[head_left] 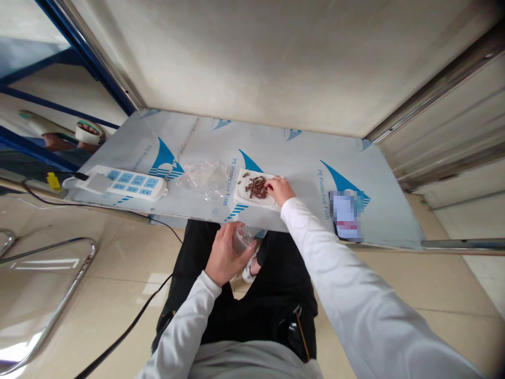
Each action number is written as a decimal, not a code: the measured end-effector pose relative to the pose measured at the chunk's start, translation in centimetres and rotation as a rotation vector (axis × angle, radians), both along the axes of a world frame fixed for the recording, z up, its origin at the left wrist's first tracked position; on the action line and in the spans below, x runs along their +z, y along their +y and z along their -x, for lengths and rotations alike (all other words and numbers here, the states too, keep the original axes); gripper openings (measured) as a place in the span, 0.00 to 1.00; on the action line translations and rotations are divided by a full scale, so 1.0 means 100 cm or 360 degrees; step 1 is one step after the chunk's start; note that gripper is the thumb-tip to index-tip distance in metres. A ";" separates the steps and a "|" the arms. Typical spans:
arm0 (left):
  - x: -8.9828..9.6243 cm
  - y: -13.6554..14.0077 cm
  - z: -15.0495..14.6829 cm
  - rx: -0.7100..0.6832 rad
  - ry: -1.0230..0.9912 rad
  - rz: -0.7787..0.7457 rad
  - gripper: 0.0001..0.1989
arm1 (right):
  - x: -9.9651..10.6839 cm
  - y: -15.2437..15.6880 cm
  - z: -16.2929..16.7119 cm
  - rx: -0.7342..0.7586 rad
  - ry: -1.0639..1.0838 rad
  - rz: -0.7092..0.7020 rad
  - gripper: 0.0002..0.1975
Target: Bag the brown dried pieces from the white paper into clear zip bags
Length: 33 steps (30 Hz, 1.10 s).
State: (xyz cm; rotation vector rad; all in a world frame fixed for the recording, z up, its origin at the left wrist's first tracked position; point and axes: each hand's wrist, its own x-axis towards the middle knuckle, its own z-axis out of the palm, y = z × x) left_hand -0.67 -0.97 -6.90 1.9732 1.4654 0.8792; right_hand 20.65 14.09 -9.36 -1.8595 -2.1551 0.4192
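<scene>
My left hand (226, 253) is wrapped around a small clear plastic cup (241, 239), held over my lap just off the table's front edge. My right hand (279, 189) reaches into a pile of small brown pellet-like pieces (255, 187), its fingertips pinched together at the pile's right side. Whether a piece sits between those fingertips is too small to make out. Beneath the pile lies a flat white pad or tray (241, 199), with a few pieces scattered toward its upper left. Crumpled clear plastic bags (205, 179) lie left of the white pad.
The table (189, 129) is covered in film printed with blue marks. A white power strip (130, 183) with a plug and black cable (130, 329) is at the left. A phone (345, 216) lies at the right front edge. Another person's feet (89, 131) show beyond the blue frame.
</scene>
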 end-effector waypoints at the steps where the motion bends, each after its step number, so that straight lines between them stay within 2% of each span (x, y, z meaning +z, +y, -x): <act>1: -0.001 0.006 -0.001 0.0015 -0.0024 -0.0008 0.19 | -0.001 0.002 0.000 -0.0024 0.0004 -0.0003 0.10; 4: -0.005 0.027 -0.006 0.0033 -0.0111 -0.0040 0.19 | 0.001 0.004 0.000 -0.0108 0.0037 -0.0020 0.09; 6: -0.009 0.040 -0.010 0.0031 -0.0176 -0.0073 0.19 | 0.009 -0.001 0.002 -0.0155 0.0075 -0.0043 0.08; 8: -0.010 0.051 -0.014 0.0041 -0.0230 -0.0121 0.19 | 0.026 -0.017 0.008 -0.0214 0.0289 -0.0135 0.07; 10: -0.008 0.057 -0.019 0.0053 -0.0275 -0.0156 0.18 | 0.048 -0.041 0.015 -0.0245 0.0681 -0.0266 0.10; 12: -0.002 0.059 -0.026 0.0040 -0.0324 -0.0169 0.18 | 0.070 -0.069 0.025 -0.0131 0.0952 -0.0268 0.14; 13: 0.001 0.058 -0.029 0.0023 -0.0356 -0.0175 0.18 | 0.080 -0.081 0.030 -0.0049 0.0970 -0.0227 0.13; 16: 0.008 0.056 -0.039 -0.0023 -0.0436 -0.0195 0.18 | 0.099 -0.104 0.041 0.0203 0.0736 -0.0103 0.07; 18: 0.008 0.055 -0.043 -0.0014 -0.0452 -0.0210 0.16 | 0.102 -0.106 0.042 0.0341 0.0567 -0.0077 0.07; 21: 0.005 0.055 -0.044 0.0071 -0.0443 -0.0186 0.13 | 0.092 -0.096 0.031 0.0390 0.0636 -0.0067 0.09; 24: 0.001 0.055 -0.042 0.0164 -0.0411 -0.0148 0.11 | 0.064 -0.069 0.011 0.0117 0.0726 -0.0147 0.11; 26: 0.000 0.054 -0.040 0.0200 -0.0393 -0.0134 0.11 | 0.041 -0.047 -0.001 -0.0028 0.0535 -0.0159 0.13; 29: -0.001 0.052 -0.037 0.0223 -0.0383 -0.0116 0.11 | 0.012 -0.021 -0.011 0.0069 0.0212 -0.0006 0.15; 33: -0.003 0.050 -0.033 0.0228 -0.0369 -0.0106 0.12 | -0.006 -0.009 -0.011 0.0115 0.0154 0.0014 0.14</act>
